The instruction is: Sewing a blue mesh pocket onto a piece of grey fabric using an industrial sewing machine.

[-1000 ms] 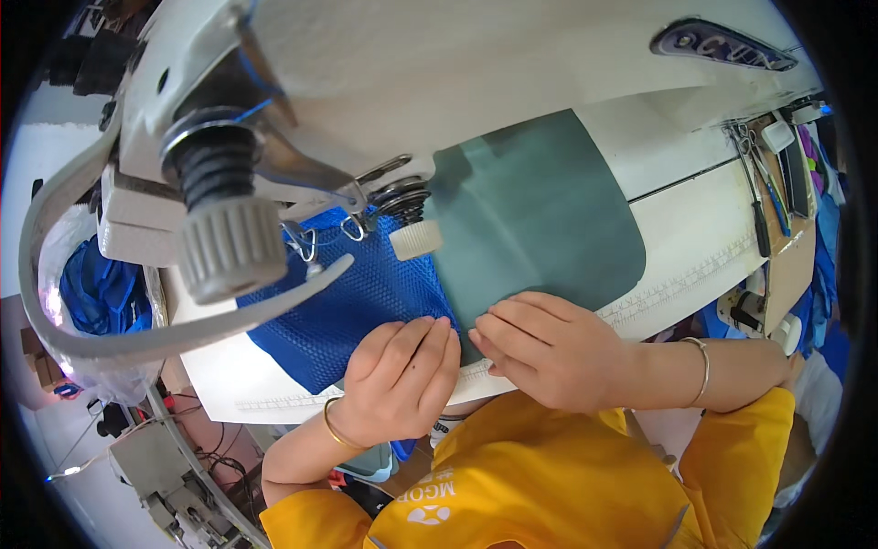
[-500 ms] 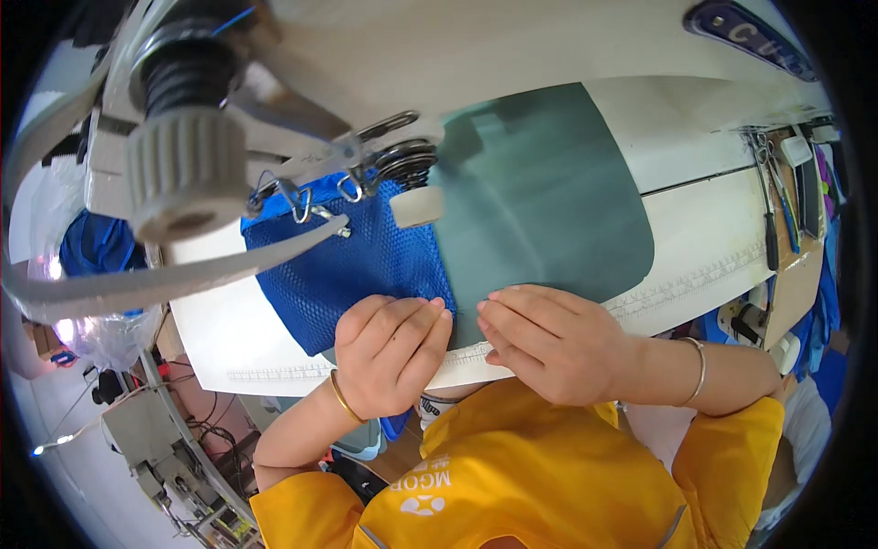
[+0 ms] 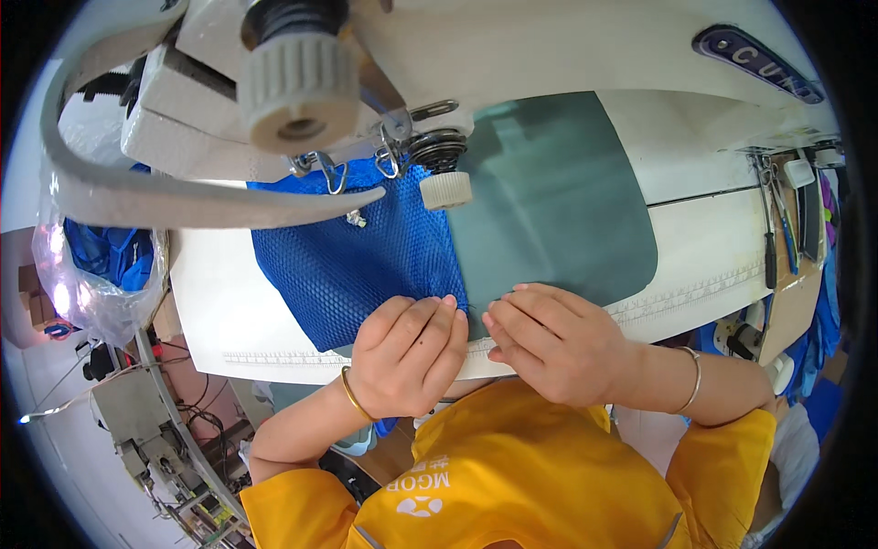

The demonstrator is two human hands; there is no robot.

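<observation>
Blue mesh fabric [image 3: 352, 265], open-weave, soft and limp, spread flat on the white sewing table [image 3: 219, 311] under the head of the sewing machine [image 3: 512, 46]; its right edge meets a smooth, matt grey-green fabric panel [image 3: 558, 201] with a rounded lower corner.

Left hand [image 3: 402, 357]: knuckles up, fingers curled loosely over the near edge of the mesh where it meets the panel; the fingertips press or pinch that edge, though whether anything is gripped beneath them cannot be told. Thin gold bangle at the wrist.

Right hand [image 3: 558, 343]: fingers bent, fingertips [image 3: 498, 316] down on the near edge of the grey-green panel, just beside the left hand; flat pressure more than a closed grip. Silver bangle at the wrist.

Handling note, as a judgement: the two edges want to be matched at the seam line with both hands close together. Mesh stretches and snags easily, so light, even pressure serves better than pulling; the denser panel should set the line.

Machine: cream enamel body, ribbed plastic handwheel knob [image 3: 297, 87], metal thread guides [image 3: 357, 165] and a tension disc above the fabric.

Table: printed ruler strip [image 3: 695, 293] along the front edge.

Surroundings: clear plastic bag holding blue cloth [image 3: 101, 265] at left; scissors and small tools [image 3: 777, 220] on a tray at right. The person wears a yellow shirt [image 3: 512, 476].
</observation>
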